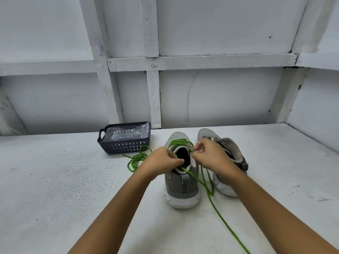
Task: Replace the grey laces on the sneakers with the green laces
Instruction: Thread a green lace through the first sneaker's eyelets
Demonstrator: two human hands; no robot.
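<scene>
**Lower right to centre:** loose end of the green lace (229,230), trailing across the table (55,189) up to the centre sneaker (181,187), heel toward the viewer.

**At the collar, just above:** left hand (161,160), fingers curled, pinching the lace at the left rim. Right hand (211,156) likewise pinching it at the right rim, near the top eyelets. Lace already crossed over the tongue, with spare loops heaped left of centre.

**Right of centre:** second sneaker (206,133), close beside the first, contact not discernible. Apparently unlaced, with no grey lace in view.

**Farther back, left of centre:** dark perforated basket (124,146) holding clear plastic (126,133).

**Risks, as judged:**
- Uneven ends, from tugging one side harder.
- A knot in the heaped loops, from pulling through without clearing them.
- The long end trapped under the heel or dragged off the near edge.
- A skipped eyelet, hidden beneath the fingers.

**Writing:** none legible. Only a pale side mark and a chevron heel tab (185,182).
</scene>
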